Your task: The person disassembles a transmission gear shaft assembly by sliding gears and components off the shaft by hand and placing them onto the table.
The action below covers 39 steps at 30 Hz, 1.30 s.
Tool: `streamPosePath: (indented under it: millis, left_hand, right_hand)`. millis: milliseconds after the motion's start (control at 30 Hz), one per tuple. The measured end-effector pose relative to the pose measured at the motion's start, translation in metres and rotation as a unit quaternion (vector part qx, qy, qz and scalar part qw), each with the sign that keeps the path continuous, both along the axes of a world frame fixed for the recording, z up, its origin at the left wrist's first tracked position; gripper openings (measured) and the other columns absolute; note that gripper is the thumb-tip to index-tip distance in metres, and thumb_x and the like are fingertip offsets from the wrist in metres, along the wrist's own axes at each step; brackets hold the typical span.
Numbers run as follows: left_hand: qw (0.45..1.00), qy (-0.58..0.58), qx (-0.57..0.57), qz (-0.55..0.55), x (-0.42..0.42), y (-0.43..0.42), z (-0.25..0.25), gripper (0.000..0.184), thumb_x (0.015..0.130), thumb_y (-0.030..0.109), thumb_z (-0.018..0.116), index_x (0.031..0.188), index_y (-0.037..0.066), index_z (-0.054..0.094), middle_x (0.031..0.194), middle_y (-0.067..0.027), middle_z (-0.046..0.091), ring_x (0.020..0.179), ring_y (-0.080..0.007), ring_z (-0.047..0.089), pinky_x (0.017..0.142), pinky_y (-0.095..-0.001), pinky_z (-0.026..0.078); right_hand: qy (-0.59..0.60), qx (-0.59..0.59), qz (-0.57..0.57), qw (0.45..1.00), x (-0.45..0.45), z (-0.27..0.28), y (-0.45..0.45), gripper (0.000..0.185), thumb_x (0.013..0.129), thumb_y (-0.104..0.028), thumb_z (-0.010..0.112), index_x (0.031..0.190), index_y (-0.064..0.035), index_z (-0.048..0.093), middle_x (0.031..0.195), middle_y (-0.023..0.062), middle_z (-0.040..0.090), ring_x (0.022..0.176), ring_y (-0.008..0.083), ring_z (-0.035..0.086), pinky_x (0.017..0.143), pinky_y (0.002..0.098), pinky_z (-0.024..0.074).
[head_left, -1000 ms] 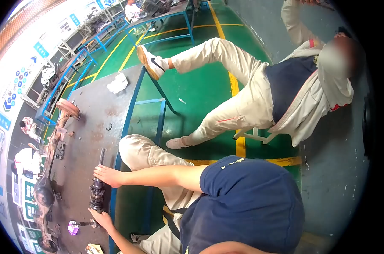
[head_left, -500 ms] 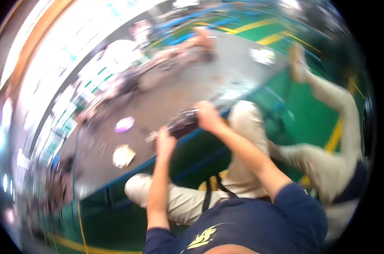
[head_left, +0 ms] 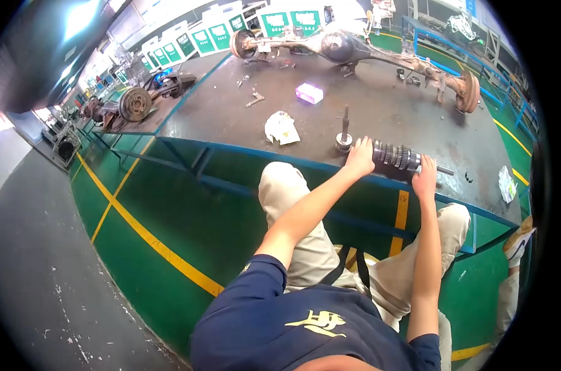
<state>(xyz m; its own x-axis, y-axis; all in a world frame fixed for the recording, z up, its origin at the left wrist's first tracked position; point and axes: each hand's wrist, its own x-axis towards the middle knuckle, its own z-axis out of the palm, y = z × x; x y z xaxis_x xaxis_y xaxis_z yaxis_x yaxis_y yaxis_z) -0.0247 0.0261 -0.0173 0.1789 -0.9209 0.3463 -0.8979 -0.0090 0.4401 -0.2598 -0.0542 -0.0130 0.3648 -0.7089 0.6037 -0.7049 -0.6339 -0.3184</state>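
A dark gear shaft [head_left: 395, 156], stacked with several toothed gears, lies lengthwise near the front edge of the metal table. My left hand [head_left: 359, 158] is closed around its left end. At the other end, my right hand [head_left: 425, 178] grips it beside the last gear, and the thin bare end of the shaft sticks out to the right. Just left of my left hand, a smaller pinion shaft [head_left: 345, 127] stands upright on its gear. Whether the gear shaft rests on the table or is slightly raised, I cannot tell.
A long rusty axle [head_left: 339, 48] spans the back of the table [head_left: 218, 117]. A crumpled white wrapper [head_left: 282, 128] and a purple-white box [head_left: 309, 93] lie to the left, another wrapper [head_left: 507, 185] at the right. A second axle [head_left: 135, 104] sits on the left bench. Another person's shoe [head_left: 519, 238] shows at right.
My head view has swung left and become sharp, so the table and hands appear further right. Both hands hold the gear shaft in both frames.
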Motion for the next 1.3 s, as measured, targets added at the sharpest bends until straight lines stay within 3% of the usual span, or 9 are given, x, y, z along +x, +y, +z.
streamPosePath:
  millis: [400,500,567,633,667,700,867,1033,1300]
  left_hand:
    - [0.999,0.034,-0.015,-0.034,0.004,0.005,0.010,0.065,0.069,0.003,0.056,0.132,-0.001,0.043,0.145,-0.0240,0.037,0.129,-0.0455,0.038,0.106,-0.0537,0.036]
    - [0.996,0.070,-0.022,-0.049,0.003,0.027,0.048,0.031,0.061,0.001,0.056,0.090,-0.004,0.049,0.102,-0.0294,0.057,0.101,-0.0450,0.055,0.088,-0.0483,0.046]
    - [0.992,0.075,-0.043,-0.087,0.009,0.031,0.040,0.048,0.067,0.010,0.060,0.112,-0.002,0.054,0.109,-0.0248,0.058,0.104,-0.0408,0.056,0.090,-0.0445,0.047]
    - [0.981,0.151,0.107,-0.060,-0.001,0.038,0.057,0.069,0.071,0.015,0.062,0.136,0.001,0.045,0.134,-0.0226,0.050,0.124,-0.0320,0.050,0.103,-0.0395,0.040]
    - [0.982,0.097,-0.084,-0.136,0.014,0.019,0.012,0.062,0.069,0.014,0.062,0.127,-0.003,0.050,0.129,-0.0249,0.052,0.122,-0.0368,0.050,0.104,-0.0407,0.040]
    - [0.990,0.053,-0.039,-0.124,0.017,0.012,0.005,0.069,0.071,0.017,0.064,0.134,-0.005,0.044,0.138,-0.0243,0.047,0.131,-0.0360,0.042,0.112,-0.0399,0.031]
    - [0.991,-0.099,0.048,-0.076,0.019,0.001,-0.008,0.085,0.071,0.019,0.066,0.143,-0.007,0.028,0.146,-0.0277,0.033,0.135,-0.0456,0.030,0.115,-0.0481,0.023]
    - [0.992,-0.086,0.023,-0.089,0.038,-0.018,-0.025,0.078,0.072,0.009,0.059,0.143,-0.007,0.029,0.147,-0.0278,0.032,0.134,-0.0467,0.030,0.116,-0.0462,0.022]
    - [0.992,-0.038,0.003,-0.118,0.033,-0.009,-0.012,0.077,0.068,0.003,0.060,0.139,-0.013,0.032,0.141,-0.0337,0.038,0.134,-0.0419,0.035,0.116,-0.0415,0.024]
  right_hand:
    - [0.059,0.048,0.021,0.997,-0.014,-0.015,-0.010,0.074,0.064,0.003,0.051,0.137,0.0056,0.040,0.146,0.0237,0.036,0.141,0.0384,0.025,0.118,0.0449,0.0139]
    - [0.053,-0.014,0.077,0.996,-0.028,-0.046,-0.037,0.080,0.065,-0.005,0.058,0.140,0.0055,0.034,0.147,0.0263,0.032,0.141,0.0391,0.023,0.117,0.0461,0.0152]
    - [0.095,0.088,0.027,0.991,-0.010,0.012,0.010,0.084,0.065,-0.009,0.065,0.141,0.0048,0.031,0.144,0.0269,0.035,0.137,0.0408,0.028,0.116,0.0443,0.0190]
    - [0.125,0.069,-0.032,0.989,-0.008,0.022,0.023,0.055,0.065,-0.014,0.069,0.114,0.0030,0.053,0.120,0.0256,0.050,0.118,0.0408,0.044,0.100,0.0490,0.0372]
    - [0.129,0.108,-0.033,0.985,-0.007,0.026,0.018,0.035,0.062,-0.013,0.069,0.092,0.0015,0.059,0.106,0.0228,0.054,0.105,0.0393,0.050,0.091,0.0487,0.0421]
    - [0.137,0.101,-0.025,0.985,-0.012,0.032,0.027,0.047,0.062,-0.009,0.066,0.105,0.0045,0.056,0.118,0.0281,0.049,0.116,0.0433,0.044,0.101,0.0500,0.0363]
    - [0.025,0.001,0.005,1.000,-0.018,0.021,0.029,0.049,0.053,-0.012,0.073,0.100,-0.0009,0.061,0.105,0.0190,0.056,0.107,0.0362,0.050,0.095,0.0438,0.0388]
    - [0.070,-0.009,-0.050,0.996,-0.013,0.011,0.034,0.066,0.057,-0.016,0.071,0.117,0.0070,0.054,0.113,0.0192,0.054,0.118,0.0339,0.045,0.114,0.0458,0.0238]
    - [0.025,-0.032,-0.037,0.999,-0.014,0.001,0.025,0.058,0.054,-0.018,0.075,0.106,0.0023,0.059,0.106,0.0152,0.056,0.110,0.0317,0.049,0.110,0.0429,0.0272]
